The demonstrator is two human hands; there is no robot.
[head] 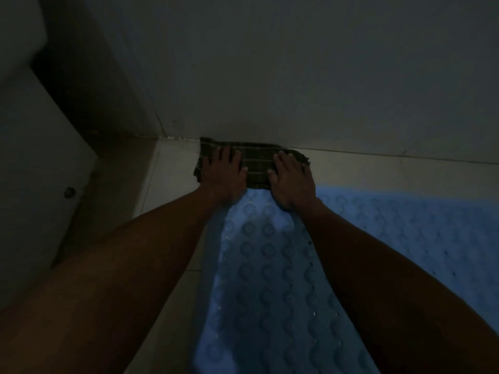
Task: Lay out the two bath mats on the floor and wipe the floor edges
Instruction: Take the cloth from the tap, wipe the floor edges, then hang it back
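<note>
A dark checked cloth (256, 164) lies flat on the pale tiled floor (172, 174), its far edge against the foot of the wall. My left hand (222, 172) presses on the cloth's left half with straight fingers. My right hand (291, 179) presses flat on its right half. Under my arms a blue bath mat (264, 265) with round bumps runs toward me. A second blue mat (410, 228) spreads out to the right. The room is dim.
The grey wall (297, 76) meets the floor just beyond the cloth. A dark upright edge (89, 98) stands at the left corner, with a pale panel (35, 157) bearing a small round knob (69, 192) beside it.
</note>
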